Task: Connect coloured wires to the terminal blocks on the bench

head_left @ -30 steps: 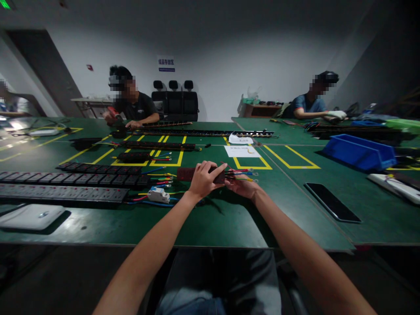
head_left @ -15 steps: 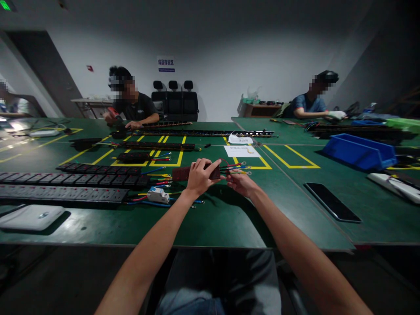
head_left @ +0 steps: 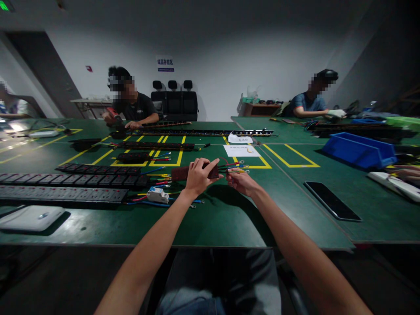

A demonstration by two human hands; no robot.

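My left hand is wrapped over a dark reddish-brown block, held just above the green table. Red, blue and yellow-green wires with ring terminals stick out of the block's right end. My right hand pinches at the wires close to that end, its fingertips pressed together. Left of the block lie long black socket strips with coloured leads. A white and grey breaker sits on the leads of the nearest strip.
A phone and blue bin lie to the right, a white box at the near left. Papers and more strips lie beyond my hands. Several people work around the far side.
My right hand has shifted very slightly left along the wires, closer to the block. My left hand keeps its hold on the block.
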